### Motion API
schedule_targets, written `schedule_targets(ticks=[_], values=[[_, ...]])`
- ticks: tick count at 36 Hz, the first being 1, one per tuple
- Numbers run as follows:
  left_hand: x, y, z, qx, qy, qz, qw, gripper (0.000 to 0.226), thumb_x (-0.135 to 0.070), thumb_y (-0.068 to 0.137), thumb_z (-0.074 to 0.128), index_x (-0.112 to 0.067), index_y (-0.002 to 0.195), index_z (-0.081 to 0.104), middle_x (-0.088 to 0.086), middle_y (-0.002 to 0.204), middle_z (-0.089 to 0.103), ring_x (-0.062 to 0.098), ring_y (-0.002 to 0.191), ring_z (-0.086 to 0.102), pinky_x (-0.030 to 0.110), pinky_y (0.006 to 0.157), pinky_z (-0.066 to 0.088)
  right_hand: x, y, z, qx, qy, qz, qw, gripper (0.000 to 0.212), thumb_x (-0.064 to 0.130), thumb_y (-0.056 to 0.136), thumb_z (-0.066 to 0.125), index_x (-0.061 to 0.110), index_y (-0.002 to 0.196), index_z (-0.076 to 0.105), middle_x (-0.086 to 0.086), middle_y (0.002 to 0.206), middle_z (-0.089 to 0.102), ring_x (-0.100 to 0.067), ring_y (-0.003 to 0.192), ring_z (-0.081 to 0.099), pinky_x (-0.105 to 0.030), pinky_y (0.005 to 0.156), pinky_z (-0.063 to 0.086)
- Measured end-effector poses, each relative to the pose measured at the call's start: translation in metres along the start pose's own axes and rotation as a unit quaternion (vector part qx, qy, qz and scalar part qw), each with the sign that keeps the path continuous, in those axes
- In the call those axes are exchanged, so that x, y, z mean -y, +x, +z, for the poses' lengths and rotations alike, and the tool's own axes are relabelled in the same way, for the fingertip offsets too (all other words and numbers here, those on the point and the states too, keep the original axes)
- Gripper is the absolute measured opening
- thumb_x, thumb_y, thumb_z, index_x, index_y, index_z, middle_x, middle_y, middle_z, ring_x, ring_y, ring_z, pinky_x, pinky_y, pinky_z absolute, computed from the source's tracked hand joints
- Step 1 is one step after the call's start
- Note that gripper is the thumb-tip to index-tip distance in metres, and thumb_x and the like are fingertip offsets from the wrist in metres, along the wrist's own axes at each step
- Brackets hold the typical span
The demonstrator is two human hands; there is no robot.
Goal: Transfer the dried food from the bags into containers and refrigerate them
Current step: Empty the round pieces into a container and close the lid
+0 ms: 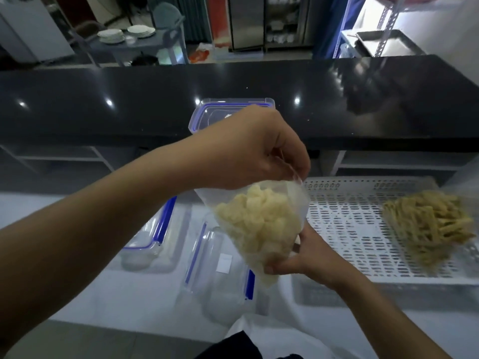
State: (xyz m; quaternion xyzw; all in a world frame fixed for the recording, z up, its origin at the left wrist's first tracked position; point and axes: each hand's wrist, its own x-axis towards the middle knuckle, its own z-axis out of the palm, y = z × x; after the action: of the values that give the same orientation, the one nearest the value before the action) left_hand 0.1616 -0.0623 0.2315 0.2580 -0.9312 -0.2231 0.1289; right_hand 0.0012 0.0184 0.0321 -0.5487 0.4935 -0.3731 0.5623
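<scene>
A clear plastic bag of pale yellow dried food [259, 224] hangs in the air above the white counter. My left hand [248, 151] pinches the bag's top edge from above. My right hand [303, 257] grips the bag's lower corner from below. Right under the bag lies a clear container with blue clips [215, 270]. A second clear container with blue clips [153, 239] sits to its left. A clear lid with a blue seal [207, 112] rests on the black upper counter behind my left hand. A bag of tan dried sticks [427, 224] lies in the white perforated tray [347, 218].
The black counter [103, 112] runs across the view at a higher level than the white worktop [116, 294]. Beyond it stand a table with white plates [127, 35], a chair, metal shelving and a steel cabinet.
</scene>
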Motion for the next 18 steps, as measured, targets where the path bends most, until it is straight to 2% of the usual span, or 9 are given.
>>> schedule_targets(ticks=[3, 6, 9, 13, 16, 18], values=[[0.006, -0.012, -0.006, -0.016, -0.009, 0.008, 1.000, 0.014, -0.009, 0.084, 0.074, -0.021, 0.087, 0.080, -0.029, 0.069, 0.063, -0.014, 0.068, 0.061, 0.003, 0.067, 0.040, 0.006, -0.003, 0.021, -0.043, -0.023, -0.037, 0.998, 0.115, 0.009, 0.054, 0.096, 0.051, 0.135, 0.026, 0.022, 0.133, 0.048, 0.013, 0.114, 0.052, -0.008, 0.078, 0.050], [0.013, -0.023, -0.012, -0.032, -0.019, 0.016, 0.999, 0.014, -0.008, 0.084, 0.073, -0.019, 0.087, 0.080, -0.025, 0.070, 0.067, -0.012, 0.068, 0.062, 0.004, 0.068, 0.041, 0.009, -0.006, 0.038, -0.088, -0.037, -0.084, 0.992, 0.114, 0.008, 0.056, 0.095, 0.042, 0.141, 0.028, 0.022, 0.131, 0.051, 0.006, 0.117, 0.054, -0.010, 0.081, 0.051], [0.024, -0.035, -0.016, -0.044, -0.025, 0.024, 0.998, 0.014, -0.007, 0.084, 0.074, -0.020, 0.086, 0.080, -0.020, 0.073, 0.071, -0.007, 0.070, 0.066, 0.011, 0.070, 0.047, 0.011, -0.008, 0.047, -0.123, -0.061, -0.109, 0.985, 0.111, 0.005, 0.056, 0.094, 0.042, 0.140, 0.031, 0.020, 0.130, 0.053, 0.001, 0.118, 0.055, -0.013, 0.082, 0.052], [0.044, -0.054, -0.016, -0.065, -0.070, 0.026, 0.995, 0.014, -0.004, 0.084, 0.074, -0.016, 0.086, 0.079, -0.011, 0.078, 0.075, 0.003, 0.075, 0.071, 0.020, 0.073, 0.054, 0.012, -0.020, 0.051, -0.164, -0.135, -0.096, 0.972, 0.108, 0.022, 0.053, 0.093, 0.049, 0.139, 0.033, 0.016, 0.135, 0.050, -0.006, 0.121, 0.054, -0.029, 0.090, 0.055], [0.063, -0.071, -0.006, -0.078, -0.113, 0.017, 0.990, 0.014, -0.002, 0.083, 0.074, -0.015, 0.086, 0.079, -0.011, 0.077, 0.075, -0.003, 0.073, 0.068, 0.015, 0.073, 0.051, 0.015, -0.032, 0.050, -0.184, -0.189, -0.092, 0.960, 0.098, 0.037, 0.050, 0.087, 0.062, 0.129, 0.035, 0.028, 0.128, 0.045, 0.000, 0.119, 0.049, -0.024, 0.088, 0.052], [0.076, -0.079, 0.005, -0.084, -0.144, 0.011, 0.986, 0.016, 0.003, 0.081, 0.073, -0.011, 0.085, 0.079, -0.008, 0.077, 0.076, -0.002, 0.074, 0.068, 0.018, 0.075, 0.053, 0.016, -0.041, 0.048, -0.188, -0.221, -0.082, 0.953, 0.096, 0.036, 0.050, 0.087, 0.058, 0.129, 0.037, 0.027, 0.127, 0.044, 0.000, 0.119, 0.047, -0.025, 0.089, 0.050]])
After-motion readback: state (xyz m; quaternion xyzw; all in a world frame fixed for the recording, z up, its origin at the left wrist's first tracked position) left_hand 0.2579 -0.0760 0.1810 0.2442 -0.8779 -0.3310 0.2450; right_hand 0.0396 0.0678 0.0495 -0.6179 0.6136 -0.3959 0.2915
